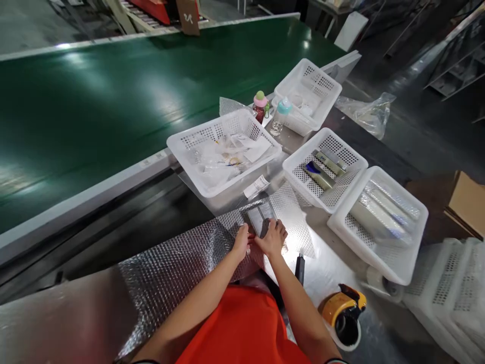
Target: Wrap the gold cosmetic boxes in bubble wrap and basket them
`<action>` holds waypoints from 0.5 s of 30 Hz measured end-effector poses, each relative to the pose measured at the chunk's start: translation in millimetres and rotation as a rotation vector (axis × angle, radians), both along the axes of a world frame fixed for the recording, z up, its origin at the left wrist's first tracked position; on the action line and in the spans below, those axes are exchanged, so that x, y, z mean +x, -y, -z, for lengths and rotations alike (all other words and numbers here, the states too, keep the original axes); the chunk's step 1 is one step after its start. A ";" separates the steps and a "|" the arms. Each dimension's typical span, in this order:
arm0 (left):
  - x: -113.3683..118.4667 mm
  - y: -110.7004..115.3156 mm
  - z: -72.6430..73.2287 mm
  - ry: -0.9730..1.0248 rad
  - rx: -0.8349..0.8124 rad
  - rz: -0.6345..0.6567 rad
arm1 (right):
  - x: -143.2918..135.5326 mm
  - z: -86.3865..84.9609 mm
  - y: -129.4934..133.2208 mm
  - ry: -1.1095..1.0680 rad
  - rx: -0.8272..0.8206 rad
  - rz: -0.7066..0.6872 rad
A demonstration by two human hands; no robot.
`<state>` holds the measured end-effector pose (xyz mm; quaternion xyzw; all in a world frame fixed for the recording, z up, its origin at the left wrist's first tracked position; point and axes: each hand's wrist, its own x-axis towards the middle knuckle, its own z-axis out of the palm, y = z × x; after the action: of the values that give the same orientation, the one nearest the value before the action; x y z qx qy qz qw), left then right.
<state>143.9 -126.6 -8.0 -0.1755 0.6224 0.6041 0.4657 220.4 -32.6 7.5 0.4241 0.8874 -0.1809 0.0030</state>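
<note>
While both hands meet over bubble wrap (185, 260) on metal bench (326, 260), flat dark-framed rectangular item (256, 221) lies on wrap between them. Right hand (272, 239): fingers clamped on item's near right edge. Left hand (241, 243): fingers curled at near left corner; cannot tell whether closed on item or only resting against it. Printed paper slip (256, 187) just beyond item. Black-handled tool (299, 269) near right forearm, yellow tape dispenser (337, 307) farther right. White perforated basket (209, 190) of plastic bags beyond slip, beside green conveyor belt (113, 101).
</note>
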 end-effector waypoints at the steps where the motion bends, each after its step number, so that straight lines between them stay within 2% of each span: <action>1: -0.5 -0.8 -0.9 0.007 -0.006 0.000 | -0.1 -0.4 -1.6 0.002 -0.003 0.005; 8: -1.0 -2.7 -3.1 -0.004 -0.056 0.013 | 3.3 -1.1 -14.8 0.021 -0.017 0.066; 15: 1.1 -2.8 0.9 -0.069 -0.101 0.081 | 3.1 4.9 -11.1 -0.020 -0.015 0.061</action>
<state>144.9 -123.8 -8.9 -0.1527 0.6745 0.5582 0.4585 223.5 -21.5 2.6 0.4489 0.8728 -0.1916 -0.0081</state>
